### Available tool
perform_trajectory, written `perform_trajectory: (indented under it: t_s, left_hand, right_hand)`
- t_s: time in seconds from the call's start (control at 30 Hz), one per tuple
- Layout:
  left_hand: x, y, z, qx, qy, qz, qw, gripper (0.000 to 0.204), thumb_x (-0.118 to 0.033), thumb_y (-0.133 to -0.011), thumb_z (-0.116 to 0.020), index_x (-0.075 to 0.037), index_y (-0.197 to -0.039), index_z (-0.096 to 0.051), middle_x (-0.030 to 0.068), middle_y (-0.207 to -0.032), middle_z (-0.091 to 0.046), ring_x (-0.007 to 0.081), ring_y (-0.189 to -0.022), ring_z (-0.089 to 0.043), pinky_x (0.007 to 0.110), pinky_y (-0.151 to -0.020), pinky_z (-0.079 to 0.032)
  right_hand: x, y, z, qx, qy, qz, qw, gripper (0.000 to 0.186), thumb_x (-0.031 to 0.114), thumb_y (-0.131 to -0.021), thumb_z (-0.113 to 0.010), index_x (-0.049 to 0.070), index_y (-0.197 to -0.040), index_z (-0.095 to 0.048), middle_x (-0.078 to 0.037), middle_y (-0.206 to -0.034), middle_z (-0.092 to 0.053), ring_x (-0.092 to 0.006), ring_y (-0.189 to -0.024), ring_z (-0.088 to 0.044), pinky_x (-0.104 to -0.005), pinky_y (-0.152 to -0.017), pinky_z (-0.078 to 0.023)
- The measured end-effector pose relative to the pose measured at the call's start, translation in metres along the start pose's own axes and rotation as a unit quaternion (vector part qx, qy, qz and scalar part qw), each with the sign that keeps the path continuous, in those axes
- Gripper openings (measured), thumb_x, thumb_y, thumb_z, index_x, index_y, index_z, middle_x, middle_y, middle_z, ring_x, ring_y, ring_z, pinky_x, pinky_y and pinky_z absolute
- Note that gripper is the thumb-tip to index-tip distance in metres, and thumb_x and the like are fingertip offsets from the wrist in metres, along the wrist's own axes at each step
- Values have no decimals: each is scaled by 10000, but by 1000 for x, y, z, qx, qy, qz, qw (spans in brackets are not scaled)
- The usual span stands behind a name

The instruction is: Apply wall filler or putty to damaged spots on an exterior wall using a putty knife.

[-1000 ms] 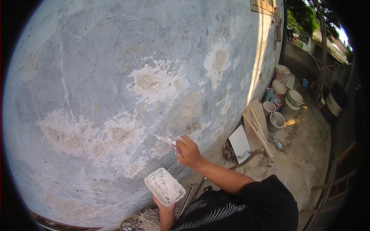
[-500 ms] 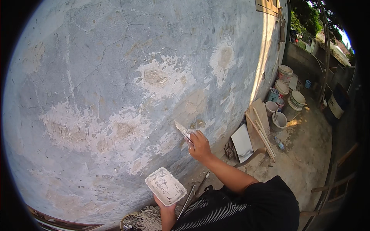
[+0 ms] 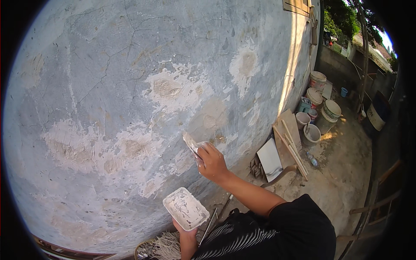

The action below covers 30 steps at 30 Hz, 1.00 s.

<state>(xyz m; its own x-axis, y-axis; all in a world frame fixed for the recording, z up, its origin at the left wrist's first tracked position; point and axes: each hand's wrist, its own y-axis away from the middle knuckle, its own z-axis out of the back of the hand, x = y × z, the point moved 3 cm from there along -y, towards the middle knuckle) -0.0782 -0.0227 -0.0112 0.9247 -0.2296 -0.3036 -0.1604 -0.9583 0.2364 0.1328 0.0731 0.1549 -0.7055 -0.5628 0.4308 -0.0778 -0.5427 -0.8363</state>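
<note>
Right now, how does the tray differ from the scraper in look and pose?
The tray is a broad, shallow rectangle; the scraper is slimmer and flat.
The tray sits in the left grip, its open side toward the camera; the scraper, in the right grip, angles toward the picture's upper left.
Both carry pale smears.

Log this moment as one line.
left hand: holds smeared white tray | right hand: grips coated scraper by patched wall | blade contact: unclear | right background: buckets

Outdoor yard: wall, buckets, trees
</note>
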Motion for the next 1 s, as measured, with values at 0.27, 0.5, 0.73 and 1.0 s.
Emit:
perform_trajectory:
  t_s: [0.27, 0.5, 0.73, 1.0]
  left_hand:
    - [11, 4, -17, 0, 5, -19, 1000, 484, -405, -974, -365, -105, -1322, -517, 110, -1256, -608, 349, -1095, -612, 548, -921, -496]
    - [36, 1, -23, 1, 17, -30, 999, 479, -394, -976, -364, -103, -1327, -512, 112, -1259, -606, 345, -1103, -612, 548, -920, -498]
    - [54, 0, -41, -34, 24, -25, 999, 500, -406, -971, -356, -104, -1341, -505, 111, -1275, -602, 350, -1121, -605, 552, -933, -489]
    - [93, -14, -65, 8, 45, -29, 999, 540, -433, -962, -348, -90, -1351, -497, 124, -1290, -592, 359, -1132, -599, 560, -952, -475]
  right_hand:
    - [-84, -16, 60, -126, 62, -85, 986, 96, 37, -808, -589, -1, -865, -522, -172, -851, -525, -384, -788, -534, -465, -675, -446]
    - [-50, 23, -5, 16, 39, 0, 999, 220, 52, -767, -612, 31, -982, -570, -174, -930, -546, -371, -904, -561, -453, -720, -501]
    - [-46, 22, 7, 179, -143, 23, 973, 191, 86, -783, -638, 34, -961, -592, -134, -894, -568, -350, -843, -587, -432, -692, -497]
    - [-119, 31, 47, 219, -203, -92, 950, 195, 110, -825, -677, -22, -939, -588, -170, -875, -605, -349, -764, -598, -398, -680, -482]
